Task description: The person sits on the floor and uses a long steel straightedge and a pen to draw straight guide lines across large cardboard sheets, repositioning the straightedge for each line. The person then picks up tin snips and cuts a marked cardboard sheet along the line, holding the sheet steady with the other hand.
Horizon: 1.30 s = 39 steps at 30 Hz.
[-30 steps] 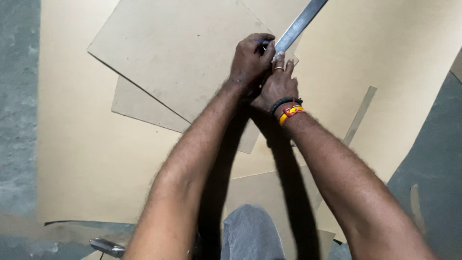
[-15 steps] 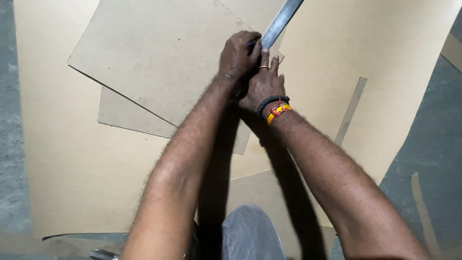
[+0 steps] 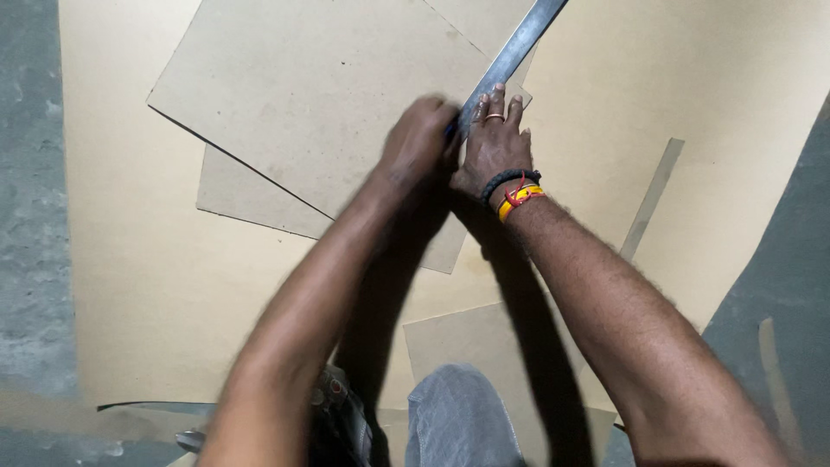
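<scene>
Because both forearms cross close over the work, shadow falls along the cut line, and a blade could wander unseen. Nearest the camera a grey-trousered knee (image 3: 458, 419) rests on a small tan cardboard offcut (image 3: 467, 337), which could skid on the large pale cardboard sheet (image 3: 156, 285) spread over the grey concrete floor (image 3: 30, 216). Farther out, the right hand (image 3: 494, 147), wearing a gold ring and black, red and yellow wristbands (image 3: 516, 188), lies flat with fingers spread and pressing on the long grey metal straightedge (image 3: 510, 60); the fingertips sit right at its edge, so a blade riding up over the metal would meet them. If pressure slackens, the straightedge could pivot and spoil the line. Beside it, touching, the left hand (image 3: 418, 143) is curled into a fist, blurred; something dark shows at the knuckles, but I cannot tell what it grips. Beneath both hands lies the tilted brown rectangular cardboard panel (image 3: 320, 95), stacked loosely on another; it could slide. A thin cardboard strip (image 3: 650, 201) lies apart to the right.
</scene>
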Available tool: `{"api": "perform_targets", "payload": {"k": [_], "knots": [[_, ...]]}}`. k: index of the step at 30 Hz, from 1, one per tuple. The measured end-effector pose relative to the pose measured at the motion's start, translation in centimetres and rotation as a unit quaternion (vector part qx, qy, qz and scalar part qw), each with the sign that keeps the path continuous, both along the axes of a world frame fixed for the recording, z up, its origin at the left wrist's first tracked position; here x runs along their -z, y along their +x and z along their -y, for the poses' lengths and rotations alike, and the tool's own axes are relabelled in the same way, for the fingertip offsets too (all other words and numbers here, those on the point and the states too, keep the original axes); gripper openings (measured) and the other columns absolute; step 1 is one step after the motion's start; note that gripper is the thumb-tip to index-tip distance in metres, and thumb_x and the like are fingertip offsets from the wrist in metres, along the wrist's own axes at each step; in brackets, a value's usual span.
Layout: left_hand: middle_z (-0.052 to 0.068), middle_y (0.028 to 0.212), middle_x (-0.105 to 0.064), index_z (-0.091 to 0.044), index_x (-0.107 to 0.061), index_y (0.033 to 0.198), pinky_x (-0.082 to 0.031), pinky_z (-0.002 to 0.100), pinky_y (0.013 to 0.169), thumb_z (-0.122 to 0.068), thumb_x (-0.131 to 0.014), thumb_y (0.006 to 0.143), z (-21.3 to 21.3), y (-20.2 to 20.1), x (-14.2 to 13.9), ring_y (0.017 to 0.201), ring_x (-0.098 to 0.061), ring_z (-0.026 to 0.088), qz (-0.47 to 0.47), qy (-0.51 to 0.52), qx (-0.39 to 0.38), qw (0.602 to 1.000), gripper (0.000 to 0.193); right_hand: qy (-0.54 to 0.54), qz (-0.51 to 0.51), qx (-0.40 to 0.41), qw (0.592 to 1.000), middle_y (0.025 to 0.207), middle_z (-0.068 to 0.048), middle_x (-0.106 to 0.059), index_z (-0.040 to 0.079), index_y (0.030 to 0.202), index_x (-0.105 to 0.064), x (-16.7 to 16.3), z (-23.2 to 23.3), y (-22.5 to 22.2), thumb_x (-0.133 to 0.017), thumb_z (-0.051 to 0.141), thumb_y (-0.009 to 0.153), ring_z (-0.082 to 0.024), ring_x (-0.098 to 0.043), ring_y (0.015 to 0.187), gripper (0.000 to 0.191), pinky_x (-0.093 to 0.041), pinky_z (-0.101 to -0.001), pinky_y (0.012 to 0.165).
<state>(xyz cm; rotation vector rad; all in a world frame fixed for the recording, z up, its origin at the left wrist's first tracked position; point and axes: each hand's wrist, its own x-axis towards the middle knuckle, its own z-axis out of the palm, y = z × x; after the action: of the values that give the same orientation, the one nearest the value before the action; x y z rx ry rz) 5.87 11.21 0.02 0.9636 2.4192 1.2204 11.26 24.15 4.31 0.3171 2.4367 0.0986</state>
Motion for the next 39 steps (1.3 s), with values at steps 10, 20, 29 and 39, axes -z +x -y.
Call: {"api": "perform_targets", "payload": {"k": [10,20,29,39], "knots": [[0.020,0.102,-0.068,0.002,-0.068,0.110,-0.054,0.047,0.086,-0.007,-0.068,0.093,8.3,5.8,-0.8,0.099,-0.065,0.040,-0.012,0.075,-0.025,0.997,0.019,0.001,-0.012,0.008,1.000,0.165,-0.028,-0.014,-0.007,0.159,-0.016,-0.6,0.8,0.4,-0.071,0.096,0.054,-0.050,-0.017,0.150,0.158,-0.046,-0.0578,0.106],[0.017,0.093,-0.067,-0.004,-0.070,0.102,-0.054,0.048,0.080,-0.015,-0.072,0.089,-6.1,-2.9,-0.6,0.092,-0.066,0.038,-0.069,0.126,-0.086,0.986,0.018,-0.019,-0.033,0.008,0.999,0.167,-0.026,-0.009,-0.003,0.160,-0.020,1.0,-0.1,0.9,-0.080,0.062,0.073,-0.050,-0.016,0.151,0.124,-0.041,-0.0612,0.111],[0.022,0.094,-0.064,-0.002,-0.068,0.101,-0.051,0.052,0.081,-0.009,-0.072,0.084,2.3,1.4,-0.2,0.094,-0.061,0.044,-0.033,0.057,-0.007,0.998,0.019,0.002,-0.034,-0.014,0.999,0.166,-0.029,-0.012,-0.007,0.159,-0.020,0.8,0.2,0.8,-0.078,0.076,0.064,-0.050,-0.017,0.150,0.139,-0.043,-0.0591,0.107],[0.020,0.101,-0.068,0.003,-0.069,0.108,-0.054,0.046,0.084,-0.005,-0.067,0.090,16.4,11.5,-4.5,0.099,-0.065,0.037,0.056,-0.052,-0.046,0.996,0.019,0.035,-0.026,-0.043,0.998,0.161,-0.034,-0.022,-0.012,0.157,-0.023,1.2,0.7,0.9,-0.063,0.103,0.053,-0.054,-0.023,0.146,0.159,-0.047,-0.0564,0.104]]}}
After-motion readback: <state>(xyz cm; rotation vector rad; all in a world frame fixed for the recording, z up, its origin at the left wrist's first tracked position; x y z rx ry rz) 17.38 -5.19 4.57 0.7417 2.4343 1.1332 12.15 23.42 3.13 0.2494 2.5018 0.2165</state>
